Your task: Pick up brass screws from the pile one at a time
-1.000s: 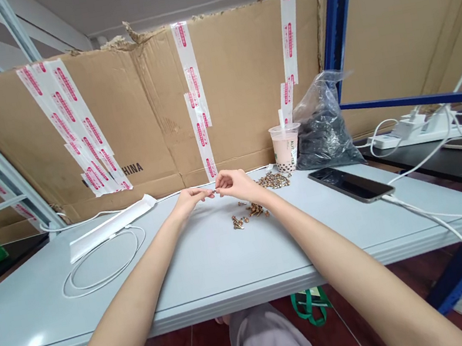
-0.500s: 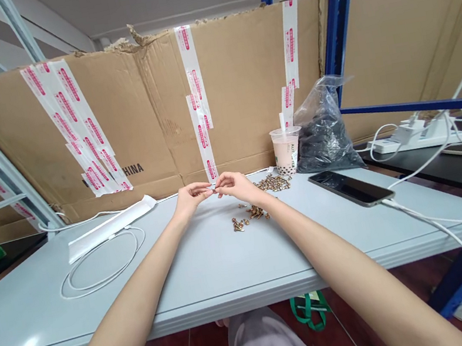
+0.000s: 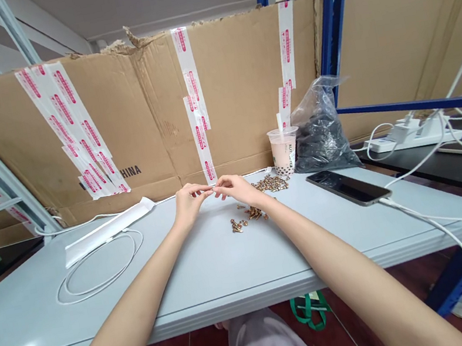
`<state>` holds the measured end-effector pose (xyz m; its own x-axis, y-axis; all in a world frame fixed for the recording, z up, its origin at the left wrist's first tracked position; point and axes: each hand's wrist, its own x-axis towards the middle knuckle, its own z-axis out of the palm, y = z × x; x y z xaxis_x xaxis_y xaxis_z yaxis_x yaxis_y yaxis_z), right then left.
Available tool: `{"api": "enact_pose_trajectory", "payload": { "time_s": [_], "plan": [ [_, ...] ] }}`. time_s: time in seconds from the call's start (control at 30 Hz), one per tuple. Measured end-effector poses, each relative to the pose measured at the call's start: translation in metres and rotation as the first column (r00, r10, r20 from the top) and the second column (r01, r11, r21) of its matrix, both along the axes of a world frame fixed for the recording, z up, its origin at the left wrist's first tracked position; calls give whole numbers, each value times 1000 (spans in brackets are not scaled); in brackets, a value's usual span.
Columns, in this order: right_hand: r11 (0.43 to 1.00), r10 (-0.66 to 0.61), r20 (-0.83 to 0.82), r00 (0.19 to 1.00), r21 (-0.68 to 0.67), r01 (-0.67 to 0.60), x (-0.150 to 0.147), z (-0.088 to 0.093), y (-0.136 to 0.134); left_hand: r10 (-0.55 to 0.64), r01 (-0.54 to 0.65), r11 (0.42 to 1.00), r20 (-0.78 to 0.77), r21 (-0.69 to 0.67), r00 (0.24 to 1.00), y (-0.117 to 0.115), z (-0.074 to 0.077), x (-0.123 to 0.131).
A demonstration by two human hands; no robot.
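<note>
The left hand [image 3: 189, 203] and right hand [image 3: 236, 189] narrowly pinch a tiny brass fastener [image 3: 214, 188] between their fingertips, just behind the loose fasteners [image 3: 249, 214]. A fumbled grip could drop it among them or roll it across the table [image 3: 104, 314].

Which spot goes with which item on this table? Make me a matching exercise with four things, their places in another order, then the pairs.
Things:
1. smartphone
2. milk tea cup
3. white cable
4. clear plastic bag

Places:
A. slumped against the cardboard, right of the cup
B. coiled on the tabletop, left of the left hand
C. lying flat, right of the right hand
D. upright at the table's back, left of the bag

Pairs: 1-C, 2-D, 3-B, 4-A
</note>
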<state>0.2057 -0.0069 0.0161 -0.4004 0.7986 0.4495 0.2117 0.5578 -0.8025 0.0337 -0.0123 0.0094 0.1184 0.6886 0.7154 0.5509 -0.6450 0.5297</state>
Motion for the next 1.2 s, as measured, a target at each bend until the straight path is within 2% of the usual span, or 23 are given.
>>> {"api": "enact_pose_trajectory", "payload": {
  "time_s": [0.23,0.37,0.43,0.67,0.8,1.0,1.2],
  "plan": [
    [998,2,116,993,57,-9,1,-3,0,21,-13,997,-103,75,995,-1,0,1],
    [996,4,124,992,83,-15,3,-4,1,12,0,996,-138,90,990,0,0,1],
    [998,16,104,994,53,-22,3,-4,1,-1,12,997,-142,79,990,-1,0,2],
    [970,166,-67,984,-166,-175,1,-4,4,-47,51,997,-85,49,995,-7,2,5],
    [971,193,-100,976,-123,-205,2,-3,2,-24,27,997,-38,66,999,-8,3,6],
    [988,142,-72,987,-56,-146,3,0,-4,-21,21,999,15,37,1000,-6,4,5],
    [981,147,-70,987,-121,-154,1,-1,1,-60,61,998,36,-14,998,-5,2,6]
  ]
}}
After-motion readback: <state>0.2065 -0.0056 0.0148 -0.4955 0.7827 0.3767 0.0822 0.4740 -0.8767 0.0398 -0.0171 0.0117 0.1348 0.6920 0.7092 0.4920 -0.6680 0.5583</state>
